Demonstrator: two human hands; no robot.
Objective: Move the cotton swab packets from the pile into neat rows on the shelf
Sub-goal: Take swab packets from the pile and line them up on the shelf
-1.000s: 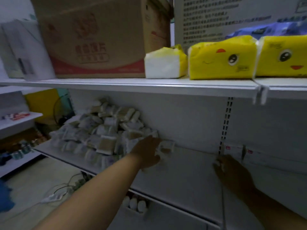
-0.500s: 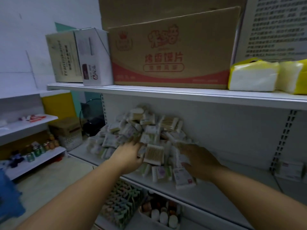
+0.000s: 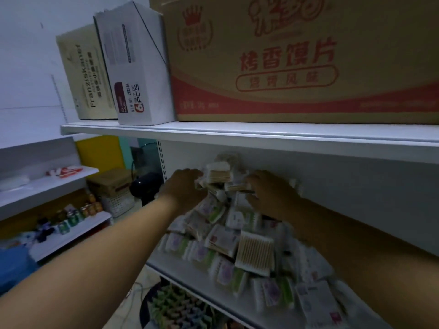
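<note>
A pile of cotton swab packets (image 3: 237, 243) lies heaped on the white middle shelf (image 3: 180, 274), reaching up toward the shelf above. One packet (image 3: 255, 254) near the front shows its wooden swabs. Both hands reach into the top of the heap. My left hand (image 3: 184, 186) has its fingers curled round packets at the upper left of the pile. My right hand (image 3: 268, 191) curls over packets at the upper right; its fingertips are buried among them.
The upper shelf (image 3: 213, 131) hangs low over the pile and carries a big cardboard carton (image 3: 297, 62) and two smaller boxes (image 3: 133, 65). To the left stand side shelves (image 3: 59, 229) with cans. Below are coloured goods (image 3: 178, 307).
The view has swung left and closer to the pile. Both hands have moved from the pile's front up to its top, under the upper shelf.
</note>
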